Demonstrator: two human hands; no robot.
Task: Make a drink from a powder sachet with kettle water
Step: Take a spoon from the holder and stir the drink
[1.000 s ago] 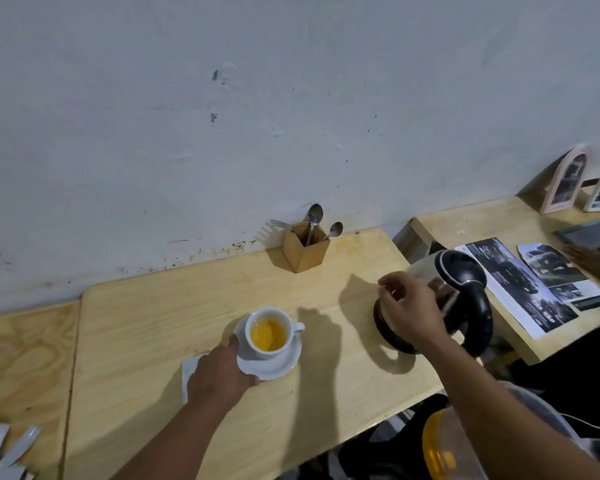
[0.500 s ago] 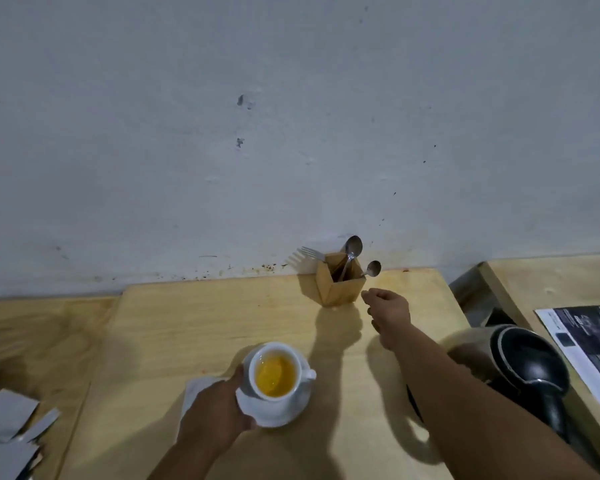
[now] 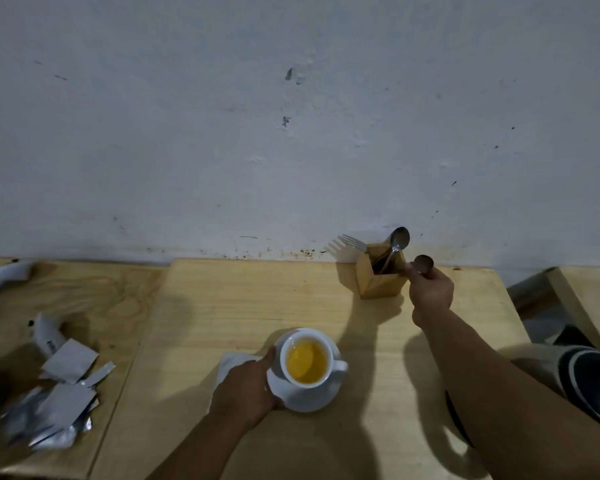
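A white cup (image 3: pixel 307 362) holding orange liquid stands on a white saucer (image 3: pixel 312 396) near the front of the wooden table (image 3: pixel 243 306). My left hand (image 3: pixel 246 389) rests against the saucer's left rim, over a white sachet (image 3: pixel 231 363). My right hand (image 3: pixel 430 289) is at the wooden cutlery holder (image 3: pixel 378 278) by the wall, fingers closed on the handle of a small spoon (image 3: pixel 424 263). A second spoon (image 3: pixel 399 240) and a fork (image 3: pixel 352 242) stick out of the holder. The kettle (image 3: pixel 582 379), with a black lid, stands at the right edge, partly behind my right forearm.
Several torn silver sachets (image 3: pixel 63 386) lie in a heap on the neighbouring table at the left. A white wall runs along the back of the tables. A gap separates this table from another one (image 3: pixel 589 299) at the right.
My right hand left the kettle, reached across to the cutlery holder and closed on the small spoon. The view swung left. My left hand stayed at the saucer.
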